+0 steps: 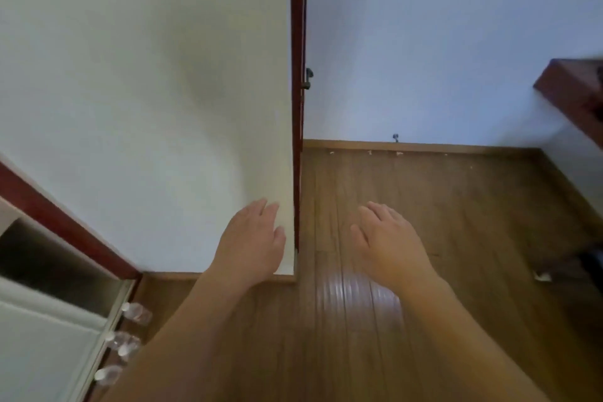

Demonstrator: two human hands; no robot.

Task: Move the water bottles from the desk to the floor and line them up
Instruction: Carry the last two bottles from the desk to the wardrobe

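Nearest, at the lower left, several clear water bottles (pixel 136 313) with white caps sit in a row on the wooden floor (pixel 359 336), just beside a white sill (pixel 83 382). The left forearm partly hides the row, and whether the bottles stand or lie is unclear. Further out, both hands hang above the floor holding nothing. The left hand (pixel 251 238) has relaxed, straight fingers in front of the white wall corner (pixel 280 140). The right hand (pixel 388 241) has its fingers loosely spread. Beyond them, a dark red door frame (pixel 297 75) runs up the corner, and a dark red wooden edge (pixel 574 91) juts in at far right.
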